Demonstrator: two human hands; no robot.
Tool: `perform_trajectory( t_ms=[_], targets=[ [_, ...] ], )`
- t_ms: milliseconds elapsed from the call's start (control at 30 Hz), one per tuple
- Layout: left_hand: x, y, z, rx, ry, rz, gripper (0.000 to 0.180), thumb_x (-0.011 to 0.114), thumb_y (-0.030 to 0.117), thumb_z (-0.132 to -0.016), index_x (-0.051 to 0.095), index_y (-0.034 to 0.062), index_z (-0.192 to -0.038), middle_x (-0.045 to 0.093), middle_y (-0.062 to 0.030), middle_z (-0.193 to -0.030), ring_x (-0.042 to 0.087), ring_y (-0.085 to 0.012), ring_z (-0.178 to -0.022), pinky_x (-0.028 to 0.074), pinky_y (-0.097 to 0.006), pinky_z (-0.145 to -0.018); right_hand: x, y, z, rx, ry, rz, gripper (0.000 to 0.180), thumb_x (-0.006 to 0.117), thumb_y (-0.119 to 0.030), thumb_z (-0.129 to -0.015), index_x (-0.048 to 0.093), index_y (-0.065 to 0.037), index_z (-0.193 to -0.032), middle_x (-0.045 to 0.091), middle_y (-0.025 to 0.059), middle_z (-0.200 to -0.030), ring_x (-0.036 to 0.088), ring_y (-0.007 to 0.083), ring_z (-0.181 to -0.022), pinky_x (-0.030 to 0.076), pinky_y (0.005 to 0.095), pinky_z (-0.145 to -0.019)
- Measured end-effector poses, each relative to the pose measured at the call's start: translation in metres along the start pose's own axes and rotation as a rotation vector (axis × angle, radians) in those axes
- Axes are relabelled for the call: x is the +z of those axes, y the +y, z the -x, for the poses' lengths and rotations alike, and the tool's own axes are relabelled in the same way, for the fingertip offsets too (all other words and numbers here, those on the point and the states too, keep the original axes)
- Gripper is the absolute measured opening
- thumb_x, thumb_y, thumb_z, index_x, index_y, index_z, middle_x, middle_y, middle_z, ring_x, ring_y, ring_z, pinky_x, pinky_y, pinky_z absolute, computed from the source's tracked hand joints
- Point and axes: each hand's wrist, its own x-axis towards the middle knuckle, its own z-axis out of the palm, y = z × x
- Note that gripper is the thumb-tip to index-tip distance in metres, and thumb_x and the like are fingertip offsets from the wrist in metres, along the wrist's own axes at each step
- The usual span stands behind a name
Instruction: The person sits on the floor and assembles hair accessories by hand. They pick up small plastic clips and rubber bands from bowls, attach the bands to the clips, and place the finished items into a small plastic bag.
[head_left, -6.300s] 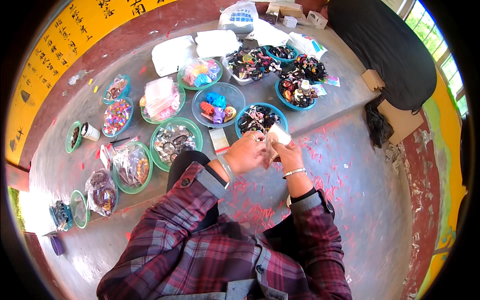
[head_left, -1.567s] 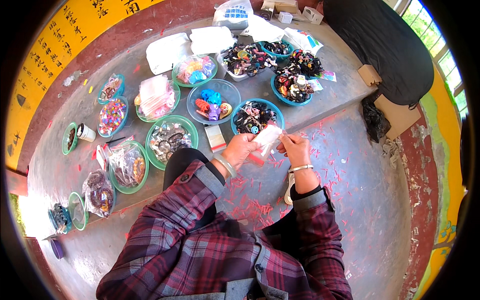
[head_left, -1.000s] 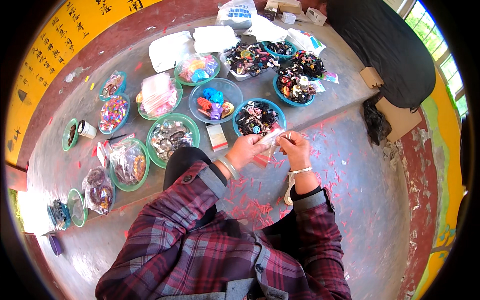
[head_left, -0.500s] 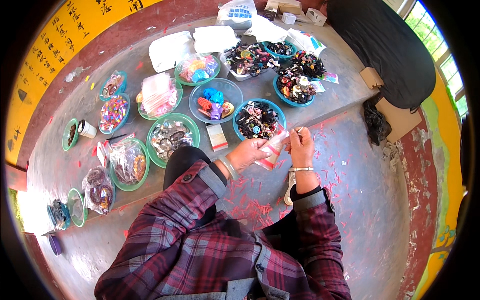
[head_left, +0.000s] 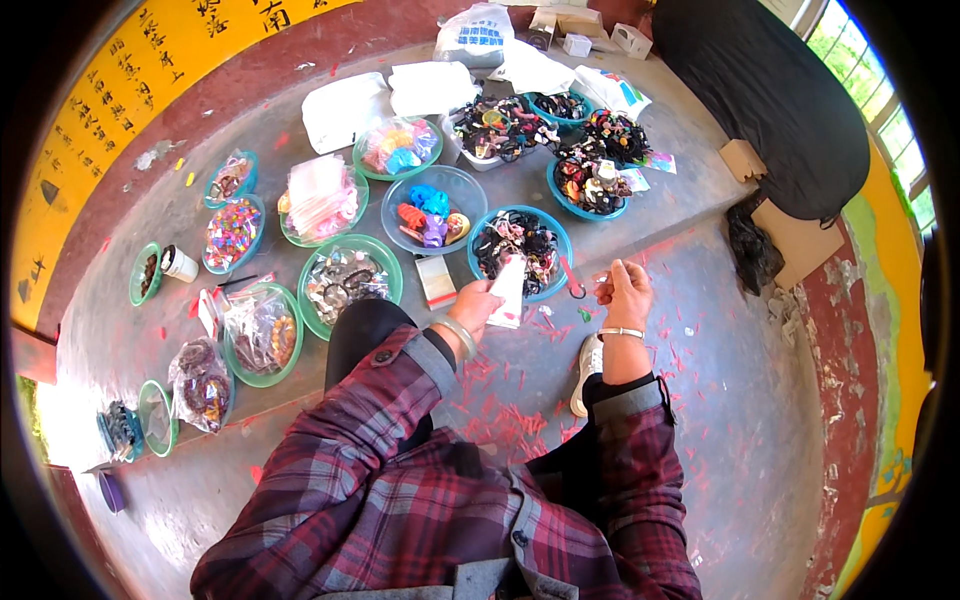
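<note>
My left hand [head_left: 474, 306] is closed around the edge of a small clear plastic bag [head_left: 509, 292], held in front of a blue basin [head_left: 563, 285] of dark hair ties [head_left: 517, 240]. To the right, my right hand [head_left: 626, 290] is held above the floor with its fingers loosely curled and apart, and nothing shows in its grip. A thin red strip [head_left: 572, 279] appears just left of its fingertips, apart from them. By my left hand, a stack of flat clear bags [head_left: 436, 282] lies on the ledge.
Around my left knee stand a green basin [head_left: 392, 268] of trinkets, a clear bowl [head_left: 392, 228] of colourful pieces and a green tray [head_left: 289, 237] with pink-edged bags. Red scraps [head_left: 515, 420] litter the floor near my white shoe [head_left: 587, 378]. A black bag [head_left: 752, 245] lies right.
My hands have moved apart: the right has gone right and a red strip now shows loose beside it. My left hand has drawn slightly left, keeping the bag, which now stands more upright.
</note>
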Motion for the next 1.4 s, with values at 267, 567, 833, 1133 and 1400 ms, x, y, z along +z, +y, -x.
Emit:
perform_trajectory(
  t_ms=[267,567,833,1133,1400],
  targets=[
    [-0.133,-0.119,-0.085,0.144,0.709,-0.444,0.017,0.051,0.002,-0.070,0.060,-0.0017,-0.084,0.061,-0.0109,-0.074,0.059,-0.0241,-0.068,0.045,-0.035,-0.063,0.008,0.006,0.006,0.049,-0.135,-0.031,0.009,0.059,-0.012,-0.080,0.055,-0.005,-0.077,0.059,0.0064,-0.059,0.048,0.0101,-0.041,0.036,0.0214,-0.036],
    [-0.117,-0.055,-0.059,-0.023,1.081,-0.318,0.034,0.057,0.011,-0.066,0.057,-0.0060,-0.095,0.060,-0.0233,-0.093,0.057,-0.0381,-0.090,0.043,-0.038,-0.077,0.006,0.005,0.009,0.122,-0.190,0.105,0.012,0.060,-0.017,-0.080,0.057,-0.007,-0.074,0.059,0.0037,-0.062,0.048,0.0079,-0.043,0.037,0.0200,-0.039],
    [-0.103,-0.068,-0.058,0.333,0.596,-0.395,0.036,0.052,0.024,-0.079,0.051,-0.0017,-0.104,0.059,-0.0116,-0.093,0.055,-0.0248,-0.083,0.042,-0.035,-0.075,0.020,0.004,0.021,0.157,-0.353,0.092,0.010,0.061,-0.012,-0.078,0.059,-0.005,-0.073,0.061,0.0050,-0.062,0.049,0.0077,-0.044,0.038,0.0197,-0.040],
    [0.054,0.069,0.057,0.047,-0.320,-0.219,0.032,0.056,0.031,-0.083,0.057,0.0024,-0.097,0.061,-0.0064,-0.091,0.056,-0.0148,-0.089,0.044,-0.029,-0.077,0.025,-0.009,0.030,0.073,-0.356,0.107,0.009,0.062,-0.013,-0.078,0.058,-0.006,-0.073,0.061,0.0031,-0.062,0.049,0.0068,-0.045,0.035,0.0188,-0.040],
    [0.032,0.065,0.029,0.197,-0.163,-0.183,0.013,0.057,0.010,-0.080,0.056,0.0011,-0.089,0.062,-0.0078,-0.082,0.058,-0.0131,-0.076,0.044,-0.024,-0.071,0.018,-0.009,0.024,0.191,-0.452,0.141,0.012,0.061,-0.019,-0.080,0.061,-0.007,-0.082,0.063,0.0033,-0.070,0.055,0.0069,-0.058,0.040,0.0202,-0.049]
  ],
)
